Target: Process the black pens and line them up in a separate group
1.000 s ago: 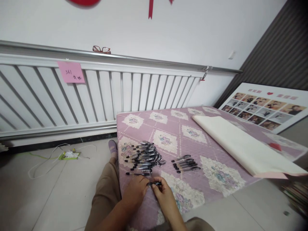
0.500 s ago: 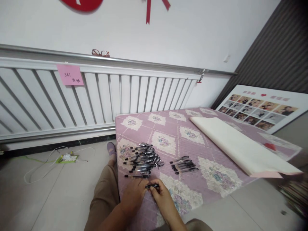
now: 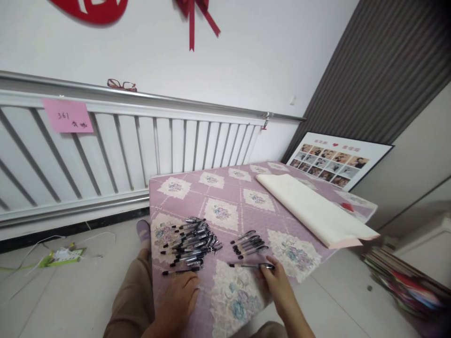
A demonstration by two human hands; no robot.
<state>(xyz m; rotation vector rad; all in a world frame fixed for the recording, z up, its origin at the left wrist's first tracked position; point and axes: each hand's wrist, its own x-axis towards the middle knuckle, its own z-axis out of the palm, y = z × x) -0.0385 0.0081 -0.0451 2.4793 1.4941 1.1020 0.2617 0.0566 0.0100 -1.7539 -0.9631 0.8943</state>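
I had one pen (image 3: 246, 265) pinched near its right end in the fingers of the right hand (image 3: 278, 284), close over the table (image 3: 260, 223). Its long axis ran crosswise, almost level in my view, the small black free end pointing left, on the pile's side. Just beyond that grip and slightly left lay a short row of pens (image 3: 248, 244); I counted at least five, slanting away to the right. Farther left spread a pile of pens (image 3: 192, 241), too tangled to count. Well left of the grip, the left hand (image 3: 178, 295) lay with bent fingers; I couldn't tell whether it grasped anything. A single pen (image 3: 181, 271) crossed between it and the pile. Beyond the grip to the right were one folded sheet (image 3: 310, 206), one red scrap (image 3: 347, 207) and one photo board (image 3: 327, 162).
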